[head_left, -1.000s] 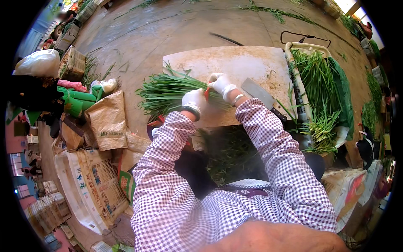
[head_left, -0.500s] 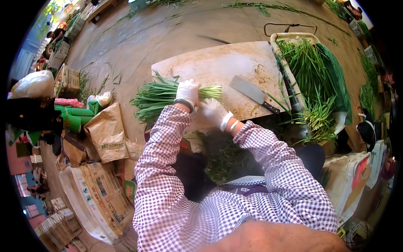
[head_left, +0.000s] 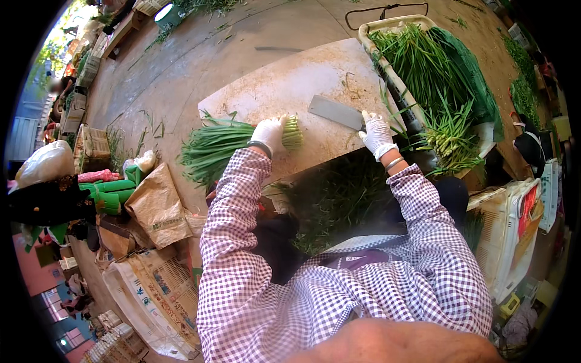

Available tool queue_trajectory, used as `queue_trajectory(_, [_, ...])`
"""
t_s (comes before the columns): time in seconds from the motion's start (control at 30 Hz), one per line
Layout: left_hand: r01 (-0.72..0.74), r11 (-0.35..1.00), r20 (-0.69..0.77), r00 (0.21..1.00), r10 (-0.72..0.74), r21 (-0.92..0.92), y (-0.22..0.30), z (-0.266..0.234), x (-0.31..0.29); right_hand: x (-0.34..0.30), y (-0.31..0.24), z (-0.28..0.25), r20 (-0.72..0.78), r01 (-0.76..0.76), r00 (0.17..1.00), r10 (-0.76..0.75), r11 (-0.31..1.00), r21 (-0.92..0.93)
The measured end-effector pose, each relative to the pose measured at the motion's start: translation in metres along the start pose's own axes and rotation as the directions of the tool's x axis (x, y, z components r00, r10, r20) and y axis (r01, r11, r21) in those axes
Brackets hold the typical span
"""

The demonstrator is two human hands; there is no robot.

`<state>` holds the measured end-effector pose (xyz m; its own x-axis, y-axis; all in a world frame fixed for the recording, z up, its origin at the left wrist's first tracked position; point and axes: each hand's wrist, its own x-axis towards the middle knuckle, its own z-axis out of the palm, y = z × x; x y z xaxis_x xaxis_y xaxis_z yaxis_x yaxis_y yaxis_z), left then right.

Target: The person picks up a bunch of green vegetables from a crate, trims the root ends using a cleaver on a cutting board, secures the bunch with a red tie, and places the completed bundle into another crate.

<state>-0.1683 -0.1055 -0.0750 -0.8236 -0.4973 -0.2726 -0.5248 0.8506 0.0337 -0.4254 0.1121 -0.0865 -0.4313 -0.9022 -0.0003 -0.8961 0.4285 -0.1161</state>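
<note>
Stained white board (head_left: pixel 278 81): your right hand (head_left: pixel 378 134) now grips flat steel cleaver (head_left: pixel 334 112), left hand (head_left: pixel 269 134) clasps leafy green bundle (head_left: pixel 215 147), both occupied.

pale board (head_left: pixel 266 91) | leafy green bunch (head_left: pixel 218 148), left | cleaver (head_left: pixel 334 112), right | brown marks (head_left: pixel 350 81), possibly dirt

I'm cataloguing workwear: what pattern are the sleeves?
The sleeves are purple-and-white checked, clearest in the head view.

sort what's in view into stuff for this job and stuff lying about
In use:
long green stalk bunch, in white-gloved left hand
broad steel cleaver, in white-gloved right hand
pale stained board
white-rimmed crate of green stalks, probably

Apparently lying about:
crumpled tan sack
white plastic bag
</note>
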Motion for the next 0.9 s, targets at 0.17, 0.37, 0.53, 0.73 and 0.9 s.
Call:
queue_trajectory(0.17, [0.158, 0.960, -0.200, 0.958, -0.206, -0.230, 0.016, -0.012, -0.010, -0.001, 0.003, 0.010, 0.031, 0.050, 0.998, -0.049, 0.998, -0.042])
queue_trajectory(0.37, [0.230, 0.932, -0.365, 0.872, -0.325, -0.280, 0.034, 0.019, -0.002, 0.008, 0.013, 0.024, -0.101, 0.092, 0.993, -0.068, 0.961, 0.261])
queue_trajectory(0.53, [0.097, 0.993, 0.040, 0.994, -0.100, 0.063, 0.031, 0.000, 0.006, 0.003, -0.007, 0.045, -0.027, 0.084, 0.996, -0.081, 0.971, 0.225])
queue_trajectory(0.73, [0.418, 0.898, 0.118, 0.907, -0.404, -0.137, 0.033, -0.017, -0.014, -0.034, -0.042, 0.007, 0.041, -0.046, 0.999, 0.031, 0.883, 0.468])
queue_trajectory(0.9, [0.413, 0.895, 0.010, 0.909, -0.417, -0.168, 0.034, 0.006, -0.016, -0.042, -0.047, 0.018, 0.014, -0.004, 1.000, -0.007, 0.749, 0.663])
